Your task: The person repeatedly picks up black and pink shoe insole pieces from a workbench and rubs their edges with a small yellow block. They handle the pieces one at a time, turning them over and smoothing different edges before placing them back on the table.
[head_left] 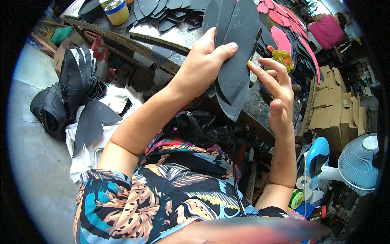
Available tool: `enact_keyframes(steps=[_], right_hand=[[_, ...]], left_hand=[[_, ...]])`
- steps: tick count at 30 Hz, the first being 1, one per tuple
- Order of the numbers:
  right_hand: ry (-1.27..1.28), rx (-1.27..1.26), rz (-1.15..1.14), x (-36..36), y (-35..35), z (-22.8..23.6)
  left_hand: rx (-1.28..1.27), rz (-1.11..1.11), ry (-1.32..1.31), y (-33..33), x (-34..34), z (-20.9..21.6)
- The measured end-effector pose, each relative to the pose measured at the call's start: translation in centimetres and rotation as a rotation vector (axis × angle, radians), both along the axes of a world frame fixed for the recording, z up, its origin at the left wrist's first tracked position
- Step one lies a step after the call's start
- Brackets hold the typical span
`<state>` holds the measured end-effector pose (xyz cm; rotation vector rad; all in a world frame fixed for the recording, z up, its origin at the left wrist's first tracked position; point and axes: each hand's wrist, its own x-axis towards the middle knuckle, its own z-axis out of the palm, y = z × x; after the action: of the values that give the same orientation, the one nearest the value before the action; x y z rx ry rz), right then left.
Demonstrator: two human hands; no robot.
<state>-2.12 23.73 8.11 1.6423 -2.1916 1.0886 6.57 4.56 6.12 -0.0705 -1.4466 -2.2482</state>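
Note:
My left hand grips several overlapping black shoe insoles, thumb on top and fingers behind. They are held tilted over the front edge of the worktable, and light marks show on the upper one. My right hand is raised just right of them with fingers apart. Its index fingertip, yellowish at the end, is at or very near the insoles' right edge; whether it touches I cannot tell. Behind that hand is a yellow see-through round container, partly covered by the fingers.
Black sole pieces and pink ones spread over the worktable. A blue-rimmed tub stands far left. Black shoe parts lie at left on white cloth. Cardboard boxes, a fan and a seated person are at right.

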Motion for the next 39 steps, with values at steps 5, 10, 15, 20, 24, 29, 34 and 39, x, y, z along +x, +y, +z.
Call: enact_keyframes(steps=[5,10,15,20,24,29,34,39], right_hand=[[0.28,0.073,-0.015,0.5,0.2,1.0],[0.482,0.103,-0.015,1.0,0.1,1.6],[0.552,0.105,0.0,1.8,-0.2,1.8],[0.537,0.109,0.03,2.6,-0.2,1.9],[0.215,-0.041,0.086,2.4,-0.1,1.9],[-0.338,-0.063,0.074,2.1,-0.6,0.8],[-0.034,-0.011,-0.082,-2.3,1.9,0.6],[-0.077,0.082,-0.296,-13.0,4.8,1.6]], left_hand=[[-0.07,0.034,-0.037,-0.4,-0.4,-0.5],[-0.101,0.078,-0.036,-0.5,-0.6,-0.9],[-0.112,0.101,-0.032,-0.7,-1.0,-1.4],[-0.152,0.142,-0.038,-1.0,-1.5,-1.9],[-0.139,0.189,-0.036,-1.2,-1.6,-2.0],[-0.127,0.263,0.032,-1.1,-1.7,-1.9],[-0.092,0.254,0.053,-1.5,-1.3,-1.1],[0.185,-0.024,-0.112,-2.4,0.4,-0.2]])
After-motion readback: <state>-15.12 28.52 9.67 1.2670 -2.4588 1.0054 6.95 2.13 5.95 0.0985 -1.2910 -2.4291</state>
